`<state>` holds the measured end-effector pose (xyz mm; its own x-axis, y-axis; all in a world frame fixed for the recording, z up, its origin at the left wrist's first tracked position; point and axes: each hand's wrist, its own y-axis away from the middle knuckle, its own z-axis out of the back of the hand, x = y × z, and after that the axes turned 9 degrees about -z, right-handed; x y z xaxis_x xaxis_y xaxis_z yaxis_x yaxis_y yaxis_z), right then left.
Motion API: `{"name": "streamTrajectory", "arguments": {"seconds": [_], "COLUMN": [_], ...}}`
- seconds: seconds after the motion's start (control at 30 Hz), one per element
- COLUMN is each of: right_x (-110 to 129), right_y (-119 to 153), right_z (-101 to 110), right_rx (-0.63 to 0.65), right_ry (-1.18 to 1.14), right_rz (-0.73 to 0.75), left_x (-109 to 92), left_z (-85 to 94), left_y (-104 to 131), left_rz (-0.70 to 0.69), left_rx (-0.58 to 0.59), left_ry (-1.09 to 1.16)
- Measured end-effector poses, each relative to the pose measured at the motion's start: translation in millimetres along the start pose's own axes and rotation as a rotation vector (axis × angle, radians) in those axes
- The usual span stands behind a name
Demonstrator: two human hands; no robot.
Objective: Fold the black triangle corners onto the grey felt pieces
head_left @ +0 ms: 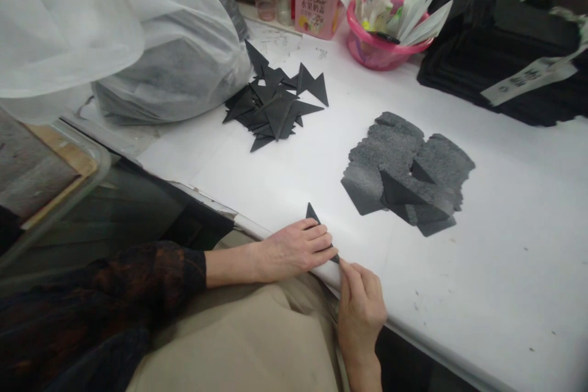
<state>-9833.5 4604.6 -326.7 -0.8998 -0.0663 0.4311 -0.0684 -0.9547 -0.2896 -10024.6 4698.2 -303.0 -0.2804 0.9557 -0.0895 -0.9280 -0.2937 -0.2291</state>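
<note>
Head view: at six o'clock, flat left hand (293, 248) presses black piece (312, 213), right hand (364, 300) pinches its end; probably creasing, next needing even pressure.

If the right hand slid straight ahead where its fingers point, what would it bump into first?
Probably the left hand, just ahead on the black triangular piece; depth is hard to judge.

One head-worn camera faces forward and down from near above a white table (505, 226).
</note>
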Motion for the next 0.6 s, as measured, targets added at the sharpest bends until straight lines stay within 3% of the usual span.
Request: {"name": "streamTrajectory", "arguments": {"seconds": [0.6], "right_x": [-7.5], "right_y": [4.8], "right_z": [3.5], "right_rx": [0.011], "right_ry": [0.019], "right_rz": [0.026], "left_x": [-4.6], "left_z": [-2.2], "left_y": [-2.4], "left_rz": [-0.052], "left_rx": [-0.026], "left_ry": [-0.069]}}
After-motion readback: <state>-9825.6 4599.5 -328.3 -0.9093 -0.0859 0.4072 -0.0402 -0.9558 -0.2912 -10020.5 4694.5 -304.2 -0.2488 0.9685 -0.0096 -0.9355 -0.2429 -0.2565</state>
